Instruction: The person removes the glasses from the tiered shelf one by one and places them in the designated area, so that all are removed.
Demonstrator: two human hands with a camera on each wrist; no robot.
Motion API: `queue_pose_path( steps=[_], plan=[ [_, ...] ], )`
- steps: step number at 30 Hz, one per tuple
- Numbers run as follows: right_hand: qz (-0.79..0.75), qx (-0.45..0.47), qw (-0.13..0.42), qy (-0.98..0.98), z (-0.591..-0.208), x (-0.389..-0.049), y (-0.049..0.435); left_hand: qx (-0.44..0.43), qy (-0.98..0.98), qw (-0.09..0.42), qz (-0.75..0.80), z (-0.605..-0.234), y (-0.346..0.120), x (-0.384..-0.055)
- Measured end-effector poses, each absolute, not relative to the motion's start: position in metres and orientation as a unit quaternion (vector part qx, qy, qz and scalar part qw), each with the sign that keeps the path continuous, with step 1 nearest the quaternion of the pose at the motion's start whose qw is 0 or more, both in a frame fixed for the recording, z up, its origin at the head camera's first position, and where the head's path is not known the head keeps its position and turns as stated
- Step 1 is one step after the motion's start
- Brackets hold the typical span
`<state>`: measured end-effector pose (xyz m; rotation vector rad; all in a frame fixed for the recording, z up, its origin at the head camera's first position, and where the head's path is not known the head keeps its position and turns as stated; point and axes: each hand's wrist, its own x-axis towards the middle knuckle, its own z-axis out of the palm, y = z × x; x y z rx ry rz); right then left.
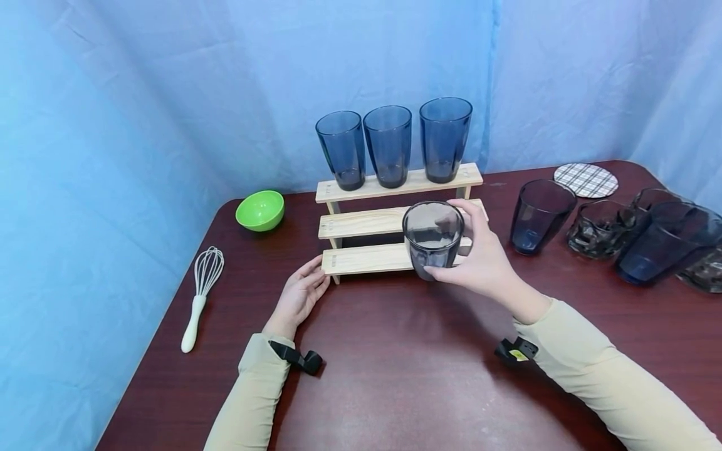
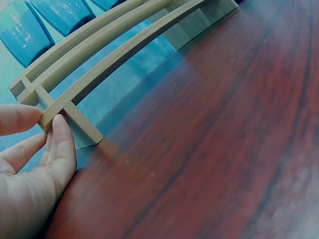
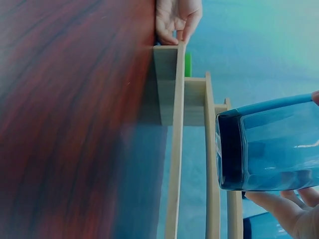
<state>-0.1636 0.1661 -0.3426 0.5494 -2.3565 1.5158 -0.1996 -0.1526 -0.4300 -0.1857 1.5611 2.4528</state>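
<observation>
My right hand [image 1: 479,257] grips a smoky blue-grey glass tumbler [image 1: 433,235] by its side, mouth up, in front of the wooden three-step rack [image 1: 369,258]. In the right wrist view the thick base of the tumbler [image 3: 269,149] appears raised off the steps. My left hand [image 1: 299,297] pinches the left end of the rack's lowest step; the left wrist view shows fingers of the left hand [image 2: 40,169] on both sides of that wooden end [image 2: 52,112]. Along the top step stand three tall blue glasses, a left one [image 1: 343,150], a middle one [image 1: 389,147] and a right one [image 1: 445,141].
On the right stand a tall dark glass [image 1: 538,216], another tall glass [image 1: 665,244] and shorter dark glasses [image 1: 600,232]. Behind them lies a checked round mat [image 1: 586,180]. A green bowl [image 1: 261,211] and a whisk [image 1: 200,297] sit on the left. Blue curtains [image 1: 271,81] surround the table [image 1: 383,388].
</observation>
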Motion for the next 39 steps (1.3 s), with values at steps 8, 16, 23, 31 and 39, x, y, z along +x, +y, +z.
queue_pose_path(
  steps=[8, 16, 23, 31, 39],
  plan=[
    [0.504, 0.183, 0.16, -0.829, -0.349, -0.157, 0.191, -0.059, 0.536, 0.113, 0.834, -0.43, -0.153, -0.2],
    [0.456, 0.157, 0.179, -0.858, -0.352, -0.151, 0.221, -0.056, 0.537, 0.114, 0.834, -0.429, -0.153, -0.199],
    [0.415, 0.128, 0.19, -0.88, -0.353, -0.146, 0.247, -0.054, 0.538, 0.113, 0.833, -0.43, -0.153, -0.198],
    [0.431, 0.109, 0.165, -0.88, -0.35, -0.137, 0.268, -0.057, 0.536, 0.111, 0.835, -0.43, -0.153, -0.197],
    [0.397, 0.095, 0.175, -0.896, -0.35, -0.133, 0.289, -0.054, 0.532, 0.109, 0.838, -0.43, -0.152, -0.198]
  ],
)
